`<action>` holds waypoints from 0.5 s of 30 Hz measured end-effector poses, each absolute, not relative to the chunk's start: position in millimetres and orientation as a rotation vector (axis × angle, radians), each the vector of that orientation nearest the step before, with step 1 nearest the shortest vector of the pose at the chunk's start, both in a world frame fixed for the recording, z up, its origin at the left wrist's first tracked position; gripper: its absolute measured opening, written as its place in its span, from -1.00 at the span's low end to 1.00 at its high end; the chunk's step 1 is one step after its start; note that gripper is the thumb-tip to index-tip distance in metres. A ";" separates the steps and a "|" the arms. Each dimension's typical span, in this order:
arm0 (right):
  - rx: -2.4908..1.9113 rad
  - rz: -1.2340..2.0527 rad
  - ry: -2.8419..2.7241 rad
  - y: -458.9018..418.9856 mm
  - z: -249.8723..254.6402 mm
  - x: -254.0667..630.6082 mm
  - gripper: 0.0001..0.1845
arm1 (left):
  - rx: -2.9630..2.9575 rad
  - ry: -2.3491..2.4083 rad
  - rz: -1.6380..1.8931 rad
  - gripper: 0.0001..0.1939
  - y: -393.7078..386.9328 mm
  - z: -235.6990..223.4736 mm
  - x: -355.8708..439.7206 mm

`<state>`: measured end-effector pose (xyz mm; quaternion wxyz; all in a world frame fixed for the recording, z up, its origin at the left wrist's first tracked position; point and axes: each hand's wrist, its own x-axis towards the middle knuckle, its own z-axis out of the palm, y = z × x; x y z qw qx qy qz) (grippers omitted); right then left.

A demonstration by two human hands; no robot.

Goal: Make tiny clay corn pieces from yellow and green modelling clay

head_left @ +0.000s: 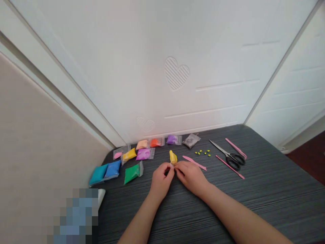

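Both hands meet over the middle of the dark table. My left hand (161, 180) pinches the near, see-through end of a small bag of yellow clay (173, 158). On the same end, the fingertips of my right hand (191, 175) are closed beside the left thumb and finger. The bag's yellow part points away from me, toward the wall. Just right of it lies a pink flat modelling tool (194, 162). Several tiny yellow-and-green pieces (202, 153) are scattered beyond that tool.
Left of my hands are bags of green (132, 173), blue (112, 169), teal (98, 174), orange-yellow (129, 155) and magenta clay (143, 154). More bags line the back, including purple (173, 139) and grey (191, 140). Black-handled scissors (230, 156), a thin pink stick (230, 167) and pink tweezers (236, 148) lie right.
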<state>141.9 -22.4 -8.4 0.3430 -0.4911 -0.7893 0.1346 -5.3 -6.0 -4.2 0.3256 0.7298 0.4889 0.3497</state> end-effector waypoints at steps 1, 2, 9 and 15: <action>-1.272 0.347 -2.045 -21.9 -8.7 141.7 -0.80 | 1.918 1.295 0.909 -0.81 -5.5 -4.8 -4.8; -1.265 0.344 -2.037 -21.8 -9.1 141.5 -0.81 | 1.933 1.301 0.894 -0.80 -5.3 -5.1 -4.5; -1.286 0.369 -1.944 -23.2 -14.6 140.5 -0.87 | 2.152 1.199 0.759 -0.77 -5.8 -1.0 -8.5; -1.350 0.409 -1.894 -24.1 -15.1 142.0 -0.89 | 2.254 1.153 0.708 -0.76 -5.4 4.9 -4.4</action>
